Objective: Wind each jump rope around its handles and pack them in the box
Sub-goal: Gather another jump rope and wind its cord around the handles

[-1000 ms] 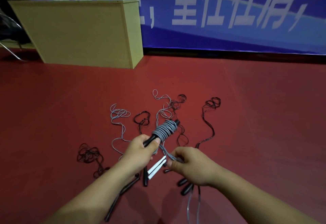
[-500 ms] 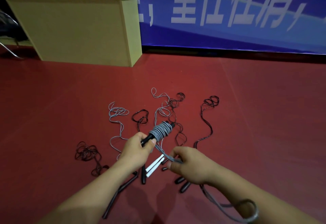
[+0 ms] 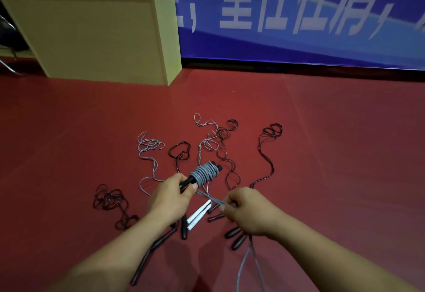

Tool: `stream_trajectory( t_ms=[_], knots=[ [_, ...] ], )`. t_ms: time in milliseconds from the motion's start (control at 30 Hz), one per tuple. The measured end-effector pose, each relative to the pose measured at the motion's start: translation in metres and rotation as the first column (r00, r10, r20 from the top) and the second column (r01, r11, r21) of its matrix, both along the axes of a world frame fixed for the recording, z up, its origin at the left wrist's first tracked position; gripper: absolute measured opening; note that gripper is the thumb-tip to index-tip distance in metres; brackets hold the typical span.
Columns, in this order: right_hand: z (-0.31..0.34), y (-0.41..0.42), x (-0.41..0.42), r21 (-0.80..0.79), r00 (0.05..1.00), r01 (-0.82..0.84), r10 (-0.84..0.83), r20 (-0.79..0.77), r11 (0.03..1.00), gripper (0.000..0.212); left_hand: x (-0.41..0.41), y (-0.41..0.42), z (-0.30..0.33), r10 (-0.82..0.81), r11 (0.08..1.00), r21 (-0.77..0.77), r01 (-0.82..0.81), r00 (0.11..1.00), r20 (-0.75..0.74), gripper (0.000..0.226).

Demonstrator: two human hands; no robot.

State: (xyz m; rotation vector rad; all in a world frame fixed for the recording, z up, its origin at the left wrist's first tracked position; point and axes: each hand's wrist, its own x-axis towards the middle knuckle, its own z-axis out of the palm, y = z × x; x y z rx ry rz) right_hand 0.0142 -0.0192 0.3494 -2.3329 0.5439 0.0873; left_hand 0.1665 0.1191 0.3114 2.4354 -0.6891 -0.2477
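A person kneeling or standing over a dark red floor [image 3: 322, 153] winds a grey jump rope cord [image 3: 205, 173] onto its pair of black handles [image 3: 216, 167]. The left hand [image 3: 169, 196] grasps the near ends of the two handles, held side by side as a single spool so the far ends stay free for the coils. The right hand [image 3: 247, 209] pinches the doubled grey strand just beside the spool, keeping it taut so each turn lies snug against the last; the slack hangs down from that hand toward the bottom edge of the view.

Under the hands, near the middle of the floor, lie the ropes yet to be wound: two white handles [image 3: 199, 214], several loose black handles [image 3: 235, 236], tangled dark cords [image 3: 109, 201] to the left and more grey and dark cords [image 3: 269, 151] spread toward the far side, apparently laid out apart so each can be picked up on its own.

A pale yellow wooden box [image 3: 92, 38] stands at the far left edge of the floor, against a blue banner with white characters [image 3: 299, 16]; whether it is the packing box cannot be told. Judging by the floor, most ropes remain.
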Motion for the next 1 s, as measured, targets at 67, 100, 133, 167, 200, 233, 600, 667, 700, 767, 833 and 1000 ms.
stream_trajectory(
  t_ms=[67,100,133,167,200,233,600,667,700,767,833,1000],
  knots=[
    [0.002,-0.002,0.000,-0.013,1.000,0.021,-0.021,-0.018,1.000,0.033,0.001,0.001,0.000,0.001,1.000,0.003,-0.001,1.000,0.007,0.019],
    [0.003,-0.003,0.000,-0.013,0.999,0.028,-0.029,-0.030,1.000,0.036,0.002,0.002,0.000,0.000,1.000,0.008,0.000,1.000,0.014,0.019],
    [0.003,-0.003,0.000,-0.017,0.998,0.038,-0.039,-0.044,0.999,0.040,0.003,0.003,0.000,0.001,1.000,0.011,-0.001,1.000,0.021,0.018],
    [0.003,-0.004,0.000,-0.031,0.997,0.048,-0.049,-0.053,0.998,0.042,0.003,0.003,0.000,0.003,1.000,0.014,-0.004,1.000,0.029,0.018],
    [0.002,-0.005,0.001,-0.048,0.996,0.060,-0.063,-0.064,0.997,0.043,0.004,0.004,0.000,0.003,1.000,0.014,-0.004,0.999,0.034,0.018],
    [0.002,-0.006,0.002,-0.068,0.994,0.074,-0.079,-0.075,0.995,0.044,0.005,0.005,0.001,0.002,1.000,0.020,-0.003,0.999,0.036,0.018],
    [0.005,-0.003,-0.004,-0.129,0.960,-0.070,0.032,-0.277,0.989,0.036,0.002,0.007,0.006,-0.104,0.982,0.174,0.079,0.985,0.136,0.017],
    [0.012,-0.002,-0.004,-0.111,0.950,-0.107,0.068,-0.306,0.988,0.037,0.002,0.007,0.004,-0.135,0.975,0.195,0.104,0.980,0.149,0.019],
    [0.015,-0.002,-0.005,-0.087,0.946,-0.119,0.087,-0.313,0.989,0.039,0.002,0.006,0.003,-0.153,0.970,0.214,0.117,0.975,0.161,0.020],
    [0.017,-0.004,-0.008,0.042,0.949,-0.105,0.113,-0.295,0.994,0.039,0.000,0.005,0.003,-0.195,0.956,0.254,0.145,0.963,0.185,0.023],
    [0.016,-0.005,-0.009,0.252,0.968,-0.023,0.085,-0.238,0.968,0.035,-0.001,0.004,0.003,-0.266,0.939,0.271,0.211,0.947,0.181,0.024],
    [0.007,-0.012,-0.007,0.512,0.988,0.152,-0.126,-0.086,0.845,0.037,-0.008,0.004,0.005,-0.548,0.811,0.279,0.515,0.835,0.053,0.016]
  ],
)
